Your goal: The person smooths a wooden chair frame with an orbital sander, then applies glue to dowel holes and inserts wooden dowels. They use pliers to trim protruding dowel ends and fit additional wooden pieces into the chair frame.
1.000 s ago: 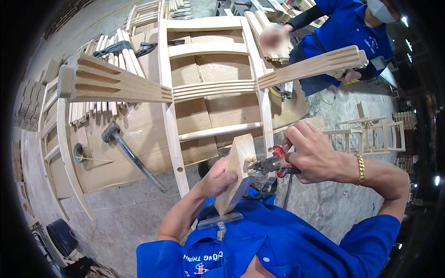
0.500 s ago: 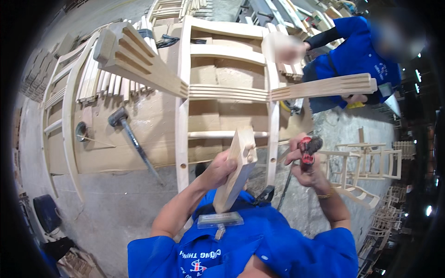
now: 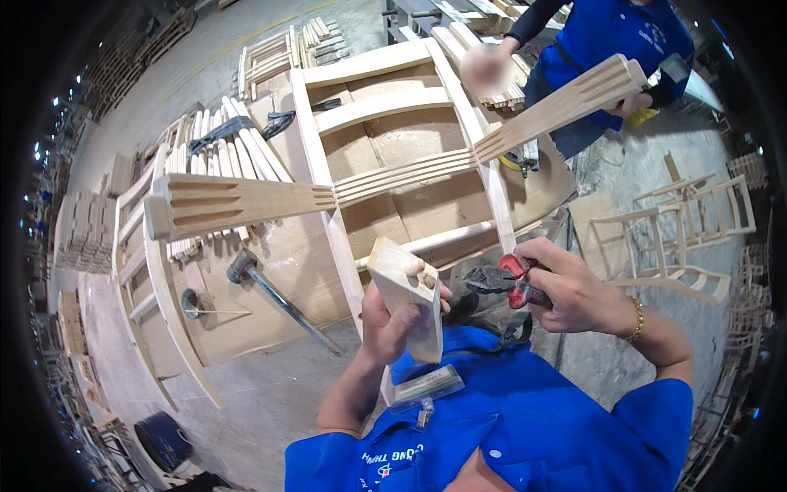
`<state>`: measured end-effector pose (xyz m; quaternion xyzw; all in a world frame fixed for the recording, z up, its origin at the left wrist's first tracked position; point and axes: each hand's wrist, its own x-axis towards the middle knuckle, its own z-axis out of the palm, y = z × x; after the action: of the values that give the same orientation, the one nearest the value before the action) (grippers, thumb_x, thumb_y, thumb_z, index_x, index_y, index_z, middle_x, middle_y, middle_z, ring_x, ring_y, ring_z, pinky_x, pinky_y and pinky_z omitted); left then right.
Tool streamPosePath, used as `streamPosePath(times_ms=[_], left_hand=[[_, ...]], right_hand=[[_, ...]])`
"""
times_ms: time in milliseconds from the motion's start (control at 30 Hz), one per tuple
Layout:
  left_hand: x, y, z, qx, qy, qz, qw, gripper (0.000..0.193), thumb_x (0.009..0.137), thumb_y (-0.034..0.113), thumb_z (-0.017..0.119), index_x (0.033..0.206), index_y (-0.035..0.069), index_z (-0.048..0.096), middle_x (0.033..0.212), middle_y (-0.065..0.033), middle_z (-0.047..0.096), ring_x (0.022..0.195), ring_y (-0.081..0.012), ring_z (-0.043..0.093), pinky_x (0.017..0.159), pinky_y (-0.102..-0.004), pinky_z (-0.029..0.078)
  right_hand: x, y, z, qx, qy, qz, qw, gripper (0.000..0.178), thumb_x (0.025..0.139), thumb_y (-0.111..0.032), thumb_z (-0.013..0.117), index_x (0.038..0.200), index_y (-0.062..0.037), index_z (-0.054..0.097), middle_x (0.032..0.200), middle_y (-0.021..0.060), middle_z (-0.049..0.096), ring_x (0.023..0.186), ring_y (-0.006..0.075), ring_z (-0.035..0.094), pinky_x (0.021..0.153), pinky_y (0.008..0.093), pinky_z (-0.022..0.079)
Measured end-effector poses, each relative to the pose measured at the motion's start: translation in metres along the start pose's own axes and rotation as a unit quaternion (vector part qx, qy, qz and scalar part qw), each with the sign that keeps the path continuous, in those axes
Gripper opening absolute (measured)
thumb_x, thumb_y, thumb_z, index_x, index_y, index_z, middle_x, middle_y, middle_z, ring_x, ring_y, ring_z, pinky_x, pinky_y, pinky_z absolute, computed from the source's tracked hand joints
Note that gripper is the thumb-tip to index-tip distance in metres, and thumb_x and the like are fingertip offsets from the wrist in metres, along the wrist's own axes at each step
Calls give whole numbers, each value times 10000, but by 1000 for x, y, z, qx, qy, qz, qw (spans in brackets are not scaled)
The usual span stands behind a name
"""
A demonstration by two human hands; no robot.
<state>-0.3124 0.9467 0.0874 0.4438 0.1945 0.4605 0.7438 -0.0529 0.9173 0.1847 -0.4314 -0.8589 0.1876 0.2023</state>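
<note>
My left hand (image 3: 392,330) is wrapped round a pale wooden piece (image 3: 399,279), thick and block-like. Two small rounded dowel pegs (image 3: 421,273) stick out of its near face. To its right, my right hand (image 3: 566,287) grips red-handled pliers (image 3: 516,279), whose dark jaws are hard to make out against the floor. The pliers and the wooden piece are apart. Just beyond both hands lies a wooden chair frame (image 3: 408,182) with several crosspieces. Two grooved wooden parts, a left one (image 3: 254,201) and a right one (image 3: 557,107), stand up from its side rails.
Cardboard (image 3: 287,283) covers the work surface. A mallet (image 3: 279,295) and a small round cup (image 3: 193,303) lie on the left, near another curved frame (image 3: 156,279) and bundled wooden sticks (image 3: 238,148). A co-worker in blue (image 3: 602,49) stands at the far right. Chair frames (image 3: 676,234) stand on the right.
My right hand has turned the pliers, so they now point left toward the wooden piece. My left hand has tilted the piece, showing its pegged face more. The whole view has rotated.
</note>
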Motion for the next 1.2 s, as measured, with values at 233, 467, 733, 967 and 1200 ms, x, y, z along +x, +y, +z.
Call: streamPosePath(times_ms=[233, 467, 733, 967, 1200], left_hand=[[5, 4, 9, 105, -11, 141, 984, 557, 761, 301, 801, 1087, 13, 453, 931, -152, 588, 851, -229, 599, 705, -347, 506], [4, 11, 13, 172, -27, 148, 973, 519, 740, 273, 827, 1087, 48, 515, 949, -154, 617, 889, -265, 616, 744, -362, 506], [9, 8, 21, 164, -54, 182, 968, 506, 777, 244, 799, 1140, 52, 503, 1041, -191, 614, 954, -285, 621, 818, -377, 522], [4, 4, 29, 178, -38, 167, 969, 506, 803, 260, 769, 1154, 46, 473, 1036, -185, 583, 958, -294, 599, 812, -394, 518], [4, -7, 20, 244, -75, 163, 953, 474, 772, 181, 791, 1106, -6, 512, 1004, -172, 588, 909, -266, 579, 755, -355, 471]], right_hand=[[-3, -8, -4, -9, 23, -32, 999, 271, 608, 31, 663, 864, -15, 588, 1073, 103, 594, 1029, 282, 550, 841, 394, 436], [-6, -18, -15, -50, -11, 11, 999, 191, 675, 22, 625, 865, 42, 636, 1254, 170, 464, 1248, 362, 415, 924, 429, 420], [-15, -31, -20, -106, -14, 30, 994, 241, 719, -25, 609, 946, 55, 617, 1307, 210, 424, 1305, 425, 364, 917, 483, 420], [-19, -34, -20, -149, -41, 36, 987, 268, 734, -53, 606, 966, 79, 587, 1367, 285, 365, 1349, 488, 291, 955, 561, 404], [-27, -41, -24, -187, -160, 60, 967, 280, 717, -88, 640, 917, 93, 565, 1257, 352, 387, 1305, 480, 333, 905, 675, 393]])
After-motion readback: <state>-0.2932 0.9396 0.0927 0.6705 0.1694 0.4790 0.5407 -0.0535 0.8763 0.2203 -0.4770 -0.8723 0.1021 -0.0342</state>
